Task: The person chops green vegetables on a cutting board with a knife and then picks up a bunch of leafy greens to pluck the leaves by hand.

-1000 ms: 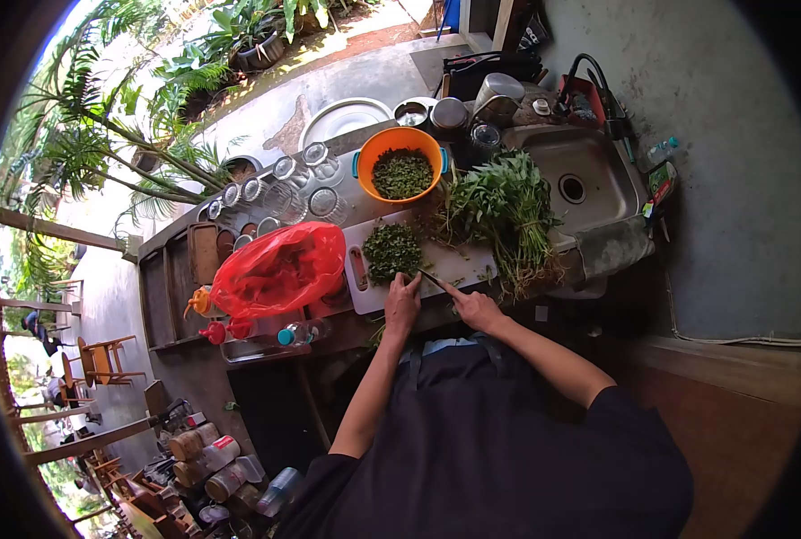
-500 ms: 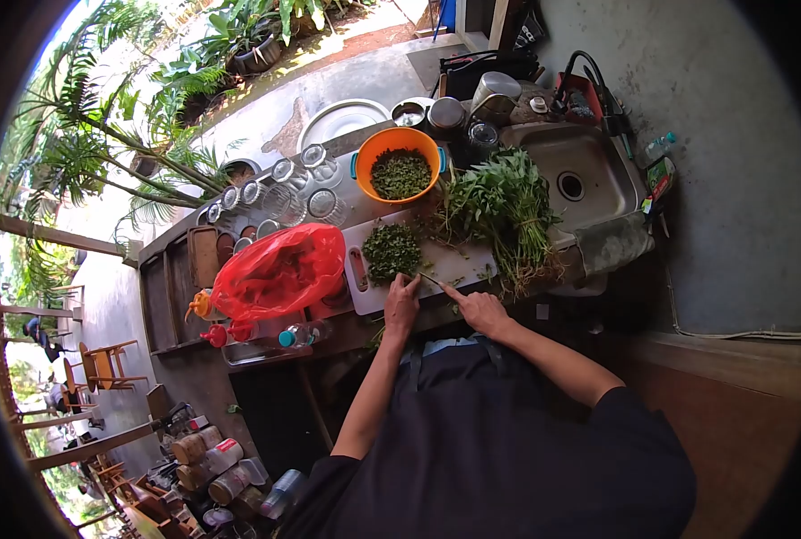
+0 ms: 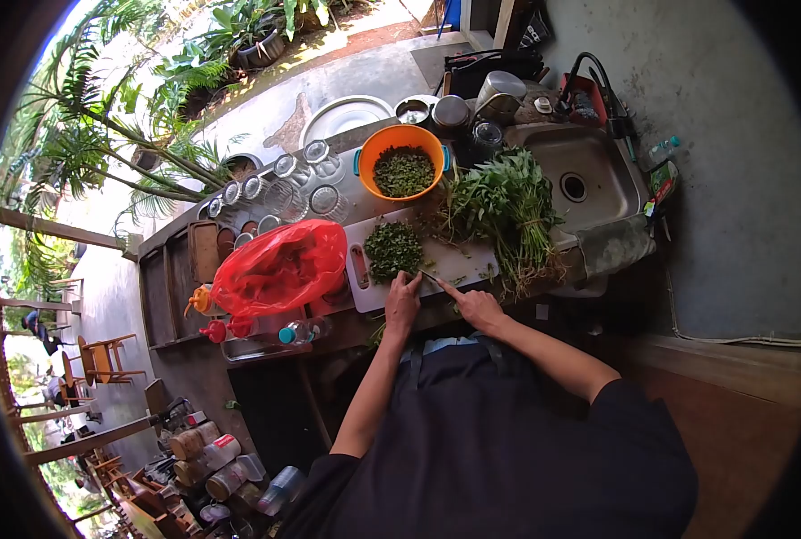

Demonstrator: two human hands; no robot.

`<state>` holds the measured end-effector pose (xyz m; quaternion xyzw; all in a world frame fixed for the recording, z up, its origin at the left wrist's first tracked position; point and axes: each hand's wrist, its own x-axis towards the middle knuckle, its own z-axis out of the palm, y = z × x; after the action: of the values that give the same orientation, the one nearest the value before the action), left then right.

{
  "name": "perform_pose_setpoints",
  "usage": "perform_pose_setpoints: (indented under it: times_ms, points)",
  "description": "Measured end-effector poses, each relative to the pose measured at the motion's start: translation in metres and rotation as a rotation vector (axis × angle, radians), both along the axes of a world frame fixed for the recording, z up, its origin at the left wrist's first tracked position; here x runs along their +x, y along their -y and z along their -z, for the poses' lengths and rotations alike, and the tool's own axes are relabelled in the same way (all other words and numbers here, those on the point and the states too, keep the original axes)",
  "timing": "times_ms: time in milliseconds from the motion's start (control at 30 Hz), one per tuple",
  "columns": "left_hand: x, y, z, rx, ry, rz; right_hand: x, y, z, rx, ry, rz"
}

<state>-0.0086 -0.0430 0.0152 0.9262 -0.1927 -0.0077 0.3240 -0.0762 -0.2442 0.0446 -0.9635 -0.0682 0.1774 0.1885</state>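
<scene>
A white cutting board (image 3: 462, 266) lies at the counter's front edge with a pile of chopped green leaves (image 3: 393, 251) on its left part. My right hand (image 3: 479, 308) is closed around a knife (image 3: 436, 279), its forefinger stretched along the top toward the left. At the board's front edge, just below the pile, my left hand (image 3: 404, 301) has its fingers drawn together close to the knife's tip; what they hold is too small to make out. Bundles of uncut leafy greens (image 3: 504, 202) with roots lie across the board's right end.
Behind the board stands an orange colander (image 3: 381, 139) holding chopped greens. A red plastic bag (image 3: 279, 269), a water bottle (image 3: 303, 332) and upturned glasses (image 3: 327, 205) are to the left. At the right is a steel sink (image 3: 611, 153); metal pots (image 3: 499, 90) stand at the back.
The view has shifted very slightly. Both hands and the knife stay in nearly the same place on the board, and the pile looks the same.
</scene>
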Motion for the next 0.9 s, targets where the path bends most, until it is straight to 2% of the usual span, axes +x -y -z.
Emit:
perform_pose_setpoints:
  times_ms: [567,900]
  points:
    - [0.0,0.001,-0.005,-0.035,-0.063,-0.037,-0.008,0.008,0.013,0.041,0.053,-0.011]
    - [0.004,0.001,0.002,-0.04,-0.005,-0.013,-0.005,0.006,-0.025,0.009,-0.056,0.047]
